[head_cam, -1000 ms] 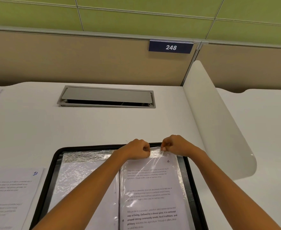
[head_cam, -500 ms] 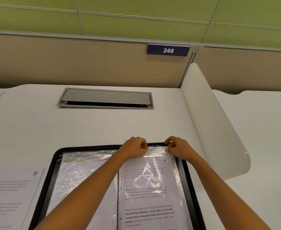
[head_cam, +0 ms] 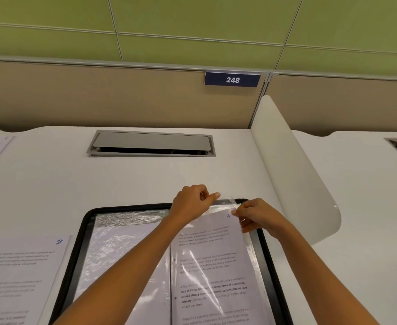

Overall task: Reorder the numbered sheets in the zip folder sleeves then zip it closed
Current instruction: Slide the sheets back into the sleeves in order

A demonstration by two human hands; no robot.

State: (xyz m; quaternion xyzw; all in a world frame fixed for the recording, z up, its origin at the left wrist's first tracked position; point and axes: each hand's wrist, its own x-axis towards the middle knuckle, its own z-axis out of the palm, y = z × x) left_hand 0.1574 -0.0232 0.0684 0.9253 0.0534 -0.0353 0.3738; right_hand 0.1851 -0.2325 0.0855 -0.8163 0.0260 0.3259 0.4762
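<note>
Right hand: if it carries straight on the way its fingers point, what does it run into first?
Probably the left hand, holding the sleeve. The right hand pinches the sheet marked 4 with fingers pointing left across its top; depth is unclear.

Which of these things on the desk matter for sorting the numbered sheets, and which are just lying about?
Part of the job: black zip folder, clear plastic sleeve, white printed sheet marked 4, loose white sheet marked 10, left hand, right hand.
Just there: grey desk hatch, blue 248 sign, white curved divider.
</note>
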